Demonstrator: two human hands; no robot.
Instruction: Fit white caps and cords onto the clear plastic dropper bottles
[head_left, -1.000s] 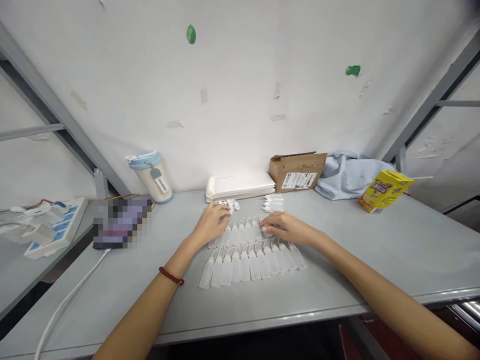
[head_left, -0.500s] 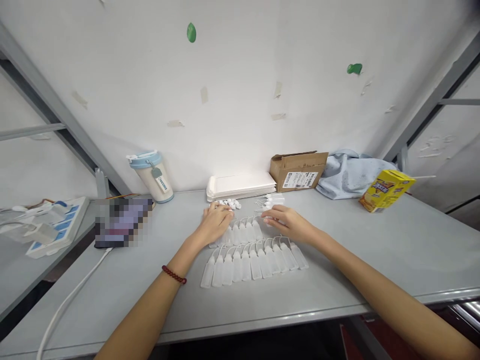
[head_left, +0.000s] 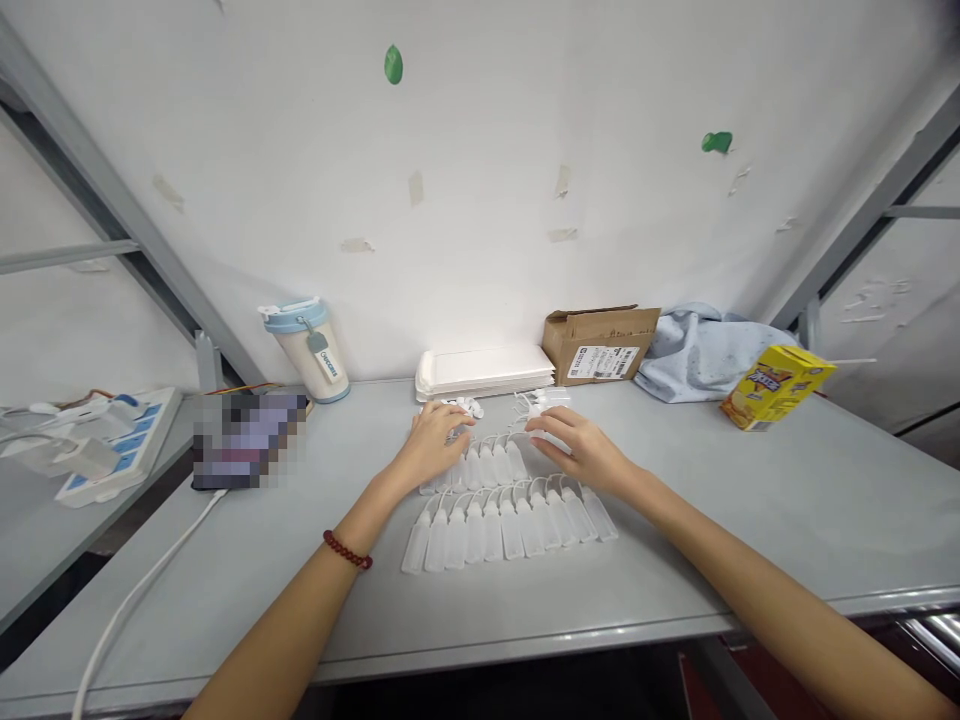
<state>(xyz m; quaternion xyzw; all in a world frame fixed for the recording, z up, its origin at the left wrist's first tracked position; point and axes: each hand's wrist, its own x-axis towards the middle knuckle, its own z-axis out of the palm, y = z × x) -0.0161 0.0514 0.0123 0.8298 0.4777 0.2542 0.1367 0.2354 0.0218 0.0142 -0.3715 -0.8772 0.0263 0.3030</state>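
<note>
Right hand (head_left: 576, 452): thumb and fingers spread, nothing visible between; left hand (head_left: 429, 445): fingers curled, cannot tell whether it pinched anything. Key relation: far bottles (head_left: 556, 396) lay just beyond the right fingertips, long axes crosswise, thin tubes pointing left, partly hidden by that hand; the right hand was nearer. Back row of bottles (head_left: 493, 465) sat between the hands and a bit nearer the body, long axes running roughly away from the person, tube ends away, left end under the left hand. White caps (head_left: 472, 407) lay just past the left fingers. Front row of bottles (head_left: 511, 528) lay below both hands, bodyward; white stack (head_left: 487, 372) stood beyond them.
</note>
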